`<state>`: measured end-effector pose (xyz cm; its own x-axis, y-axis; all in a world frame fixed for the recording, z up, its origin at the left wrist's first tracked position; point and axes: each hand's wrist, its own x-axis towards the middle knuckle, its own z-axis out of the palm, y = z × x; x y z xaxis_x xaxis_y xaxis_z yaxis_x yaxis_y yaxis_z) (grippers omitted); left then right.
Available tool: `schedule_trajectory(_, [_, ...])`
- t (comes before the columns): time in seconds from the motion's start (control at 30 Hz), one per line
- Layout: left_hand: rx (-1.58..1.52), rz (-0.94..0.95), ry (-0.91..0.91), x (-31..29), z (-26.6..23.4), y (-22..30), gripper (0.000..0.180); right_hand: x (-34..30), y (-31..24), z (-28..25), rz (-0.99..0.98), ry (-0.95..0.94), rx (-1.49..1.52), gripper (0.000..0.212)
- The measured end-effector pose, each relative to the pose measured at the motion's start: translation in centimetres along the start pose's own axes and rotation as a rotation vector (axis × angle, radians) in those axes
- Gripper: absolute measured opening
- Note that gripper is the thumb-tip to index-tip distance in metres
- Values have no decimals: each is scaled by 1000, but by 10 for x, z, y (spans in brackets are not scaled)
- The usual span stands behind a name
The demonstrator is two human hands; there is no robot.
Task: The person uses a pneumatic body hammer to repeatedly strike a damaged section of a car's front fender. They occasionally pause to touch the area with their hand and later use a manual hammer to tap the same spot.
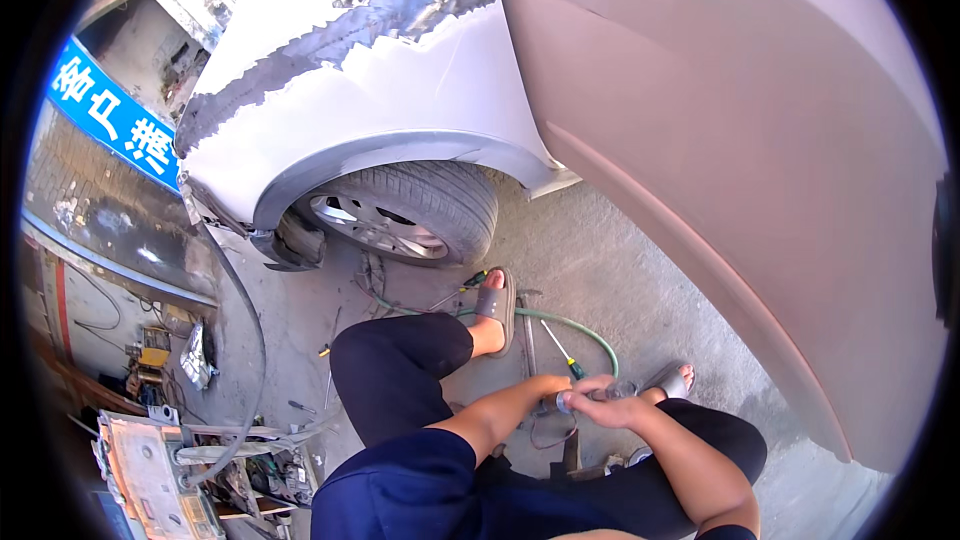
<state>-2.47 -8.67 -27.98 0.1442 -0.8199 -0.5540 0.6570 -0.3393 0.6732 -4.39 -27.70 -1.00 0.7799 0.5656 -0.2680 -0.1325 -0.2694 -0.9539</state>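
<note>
I am squatting beside the car's front wheel. My left hand is closing around the near end of a slim metal tool; my right hand is gripping its shaft. Keeping both grips firm, clear of the green hose.

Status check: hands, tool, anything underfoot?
Both hands, left and right, closed on a slim metal tool. Green hose and screwdriver lie between the feet.
</note>
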Motion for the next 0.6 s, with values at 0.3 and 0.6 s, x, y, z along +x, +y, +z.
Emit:
schedule_trajectory(0.3, [-75, -134, -35, -17, -22, -26, 25, -20, -6, -26, 230, -140, -12, 35])
schedule_trajectory(0.6, [-72, -21, -81, -39, 27, 5, 26, -57, -76, -24, -145, 415, 498, 31])
